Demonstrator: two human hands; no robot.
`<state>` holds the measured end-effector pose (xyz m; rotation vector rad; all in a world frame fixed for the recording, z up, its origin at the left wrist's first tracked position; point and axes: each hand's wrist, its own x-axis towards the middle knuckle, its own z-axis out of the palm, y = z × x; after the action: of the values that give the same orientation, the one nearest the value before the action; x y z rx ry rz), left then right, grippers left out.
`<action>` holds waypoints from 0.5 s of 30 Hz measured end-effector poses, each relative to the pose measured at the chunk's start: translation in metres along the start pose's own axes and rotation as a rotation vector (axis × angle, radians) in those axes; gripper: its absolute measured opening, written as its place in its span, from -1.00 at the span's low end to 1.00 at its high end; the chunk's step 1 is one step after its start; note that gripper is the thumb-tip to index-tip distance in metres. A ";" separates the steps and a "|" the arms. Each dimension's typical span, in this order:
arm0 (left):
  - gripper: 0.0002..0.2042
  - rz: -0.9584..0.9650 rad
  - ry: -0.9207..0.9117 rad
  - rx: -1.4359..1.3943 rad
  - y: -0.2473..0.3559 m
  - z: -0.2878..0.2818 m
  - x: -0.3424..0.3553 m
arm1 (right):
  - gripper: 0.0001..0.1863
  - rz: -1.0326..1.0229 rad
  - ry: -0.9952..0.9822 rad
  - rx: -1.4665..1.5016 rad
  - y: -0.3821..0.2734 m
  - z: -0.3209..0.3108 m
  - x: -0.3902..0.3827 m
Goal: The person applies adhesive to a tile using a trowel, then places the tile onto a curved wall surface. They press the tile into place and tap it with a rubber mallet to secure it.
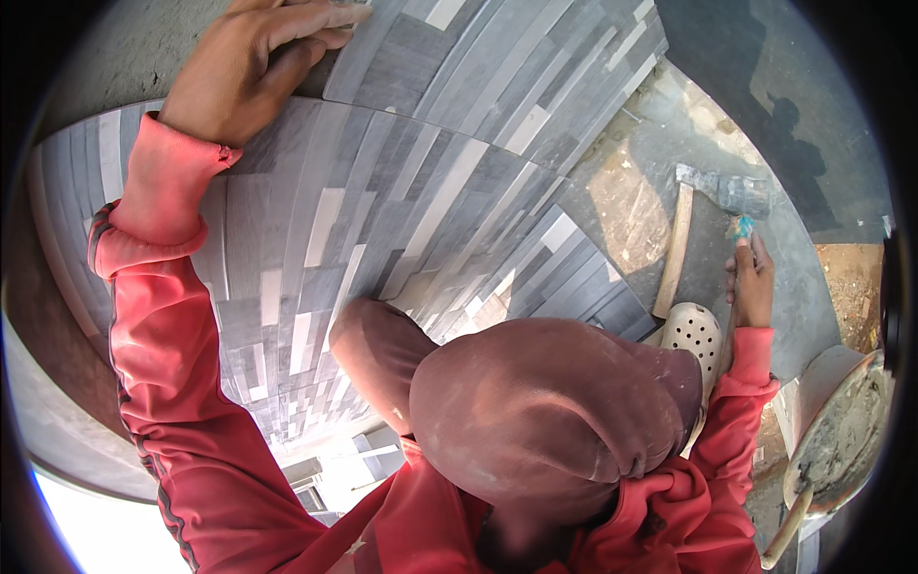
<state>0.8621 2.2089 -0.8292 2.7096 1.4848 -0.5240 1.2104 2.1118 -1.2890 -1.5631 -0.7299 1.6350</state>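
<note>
My left hand (251,65) reaches to the edge of a tile panel (478,57) patterned in grey and white strips. Its index finger stretches along the edge; the other fingers are loosely bent, partly hidden. Low on the right, my right hand (753,282) is closed round a tool with a blue part (743,228) beyond the fingertips; a wide grey end seems to belong to it, but its kind is unclear. Beside it lies a hammer (675,249) with a wooden handle, its metal head overlapping that grey end. More strip-patterned tiles (287,230) spread below my left hand.
A tub of grey mortar (841,430) stands at the right, with a wooden handle (789,531) leaning on it. My pale clog (693,335) rests near the hammer, and my brown-clad knee (555,402) fills the middle. Bare cement (105,57) lies at upper left.
</note>
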 end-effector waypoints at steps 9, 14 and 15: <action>-0.65 0.057 0.147 0.122 0.027 -0.010 0.006 | -0.46 -0.170 -0.027 -0.037 -0.048 0.005 -0.002; -0.68 -0.049 0.321 0.433 0.021 0.001 0.002 | -0.45 -0.664 -0.080 0.167 -0.156 0.036 -0.029; -0.70 -0.118 0.366 0.487 0.023 0.002 -0.002 | -0.44 -0.798 -0.084 0.195 -0.198 0.049 -0.037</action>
<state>0.8797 2.1946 -0.8339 3.2470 1.8141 -0.4607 1.1861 2.1963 -1.1014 -0.8844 -1.0339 1.1240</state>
